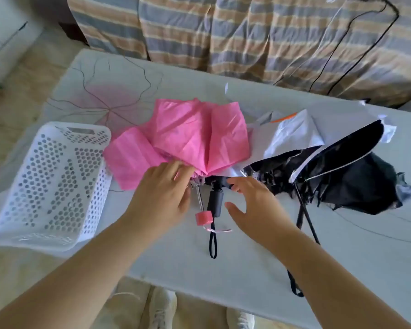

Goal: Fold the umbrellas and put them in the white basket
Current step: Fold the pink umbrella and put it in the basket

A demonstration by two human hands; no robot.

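We reach both hands to the pink umbrella [195, 138] at twelve o'clock on the bench [247, 269]. Our left hand [164, 193] presses straight fingers on its canopy, likely to steady it; our right hand [254, 205] hovers spread, holding nothing. The white basket [45, 184] waits at nine o'clock, the black umbrella [342, 179] at three.

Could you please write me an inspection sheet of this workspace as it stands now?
Surface: table under a pale cloth with a pink flower print.
Job's things: pink umbrella, white umbrella and black umbrella lie unfolded; white basket, at the left, holds no umbrella.
Clutter: nothing seen.
Hands: left hand rests on the pink canopy's edge, fingers straight; right hand is spread by the black handle, gripping nothing.
Cables: black cable runs over the striped cover.
Surroundings: covered furniture behind; the person's shoes below.
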